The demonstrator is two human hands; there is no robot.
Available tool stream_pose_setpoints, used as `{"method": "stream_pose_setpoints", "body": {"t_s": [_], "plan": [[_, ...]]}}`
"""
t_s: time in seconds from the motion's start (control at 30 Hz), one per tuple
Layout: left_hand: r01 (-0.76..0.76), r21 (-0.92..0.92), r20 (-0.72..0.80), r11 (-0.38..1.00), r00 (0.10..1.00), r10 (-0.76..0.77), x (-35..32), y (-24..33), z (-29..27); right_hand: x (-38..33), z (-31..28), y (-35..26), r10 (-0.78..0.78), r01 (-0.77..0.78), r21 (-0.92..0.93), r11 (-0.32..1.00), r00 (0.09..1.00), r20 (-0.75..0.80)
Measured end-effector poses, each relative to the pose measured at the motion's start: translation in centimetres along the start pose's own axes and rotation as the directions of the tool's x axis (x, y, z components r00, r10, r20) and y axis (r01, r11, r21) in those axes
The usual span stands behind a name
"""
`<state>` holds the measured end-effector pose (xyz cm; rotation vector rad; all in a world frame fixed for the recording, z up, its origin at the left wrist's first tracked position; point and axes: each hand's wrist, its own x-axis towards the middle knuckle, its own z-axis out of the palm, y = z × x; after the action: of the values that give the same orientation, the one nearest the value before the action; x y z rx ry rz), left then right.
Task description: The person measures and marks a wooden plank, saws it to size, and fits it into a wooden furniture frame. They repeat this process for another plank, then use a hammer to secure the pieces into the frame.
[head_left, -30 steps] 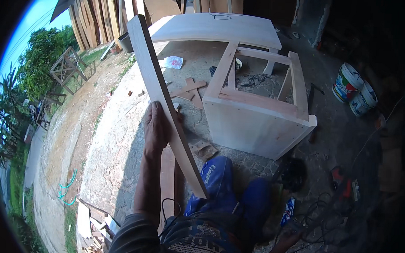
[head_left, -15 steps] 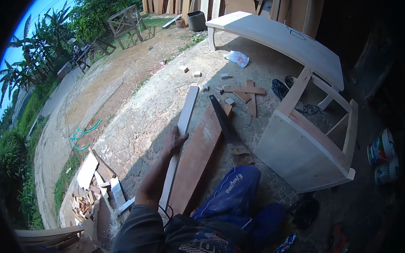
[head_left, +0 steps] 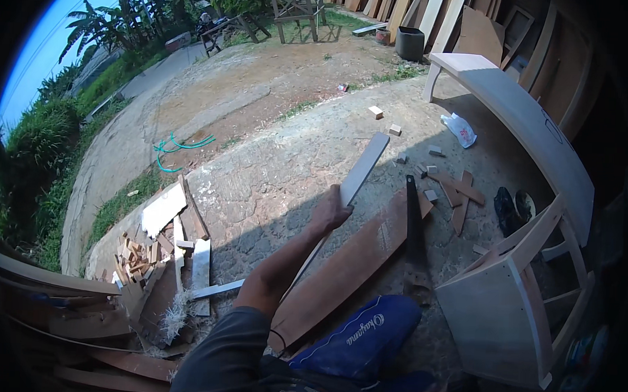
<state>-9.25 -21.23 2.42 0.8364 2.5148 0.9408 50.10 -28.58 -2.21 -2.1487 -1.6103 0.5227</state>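
My left hand [head_left: 331, 212] is stretched out in front of me and shut on a long pale wooden plank [head_left: 365, 163]. The plank slants from near my body up and to the right, with its far end over the concrete ground. Just right of it a wide brown board [head_left: 349, 266] lies flat on the ground. A handsaw [head_left: 412, 227] rests across the brown board's far part, blade pointing away from me. My blue-trousered knee [head_left: 364, 336] is below the board. I cannot make out my right hand.
An unpainted pale cabinet frame [head_left: 510, 320] stands at the right. A long curved pale tabletop [head_left: 524, 113] runs behind it. Wood scraps [head_left: 459, 191] and a white bag [head_left: 460, 128] lie between. An offcut pile [head_left: 153, 252] sits left, a green hose [head_left: 177, 146] beyond.
The pale plank has come down from standing high in front of me to a low slant over the ground. My view has turned left, so the cabinet frame now sits further right.
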Motion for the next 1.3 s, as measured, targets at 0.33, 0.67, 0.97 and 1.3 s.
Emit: {"method": "stream_pose_setpoints", "body": {"t_s": [0.33,0.67,0.97,1.3], "plan": [[-0.419,0.307,0.262,0.855,0.901,0.347,-13.1,-12.6,14.4,10.3,22.7,-6.3,-0.474,0.501,0.032,0.865,0.793,0.382],[-0.032,0.358,0.294,0.933,0.952,-0.08,-17.7,-10.0,11.3,11.0,26.6,-8.5,-0.458,0.575,-0.243,0.781,0.792,0.404],[-0.026,0.384,0.283,0.923,0.955,-0.091,-17.6,-11.5,11.5,12.6,27.0,-12.2,-0.557,0.763,-0.295,0.575,0.629,0.542],[-0.231,0.496,0.442,0.837,0.897,-0.014,-19.8,-20.4,0.2,12.0,29.0,-8.9,-0.65,0.795,-0.212,0.569,0.592,0.477]]}}
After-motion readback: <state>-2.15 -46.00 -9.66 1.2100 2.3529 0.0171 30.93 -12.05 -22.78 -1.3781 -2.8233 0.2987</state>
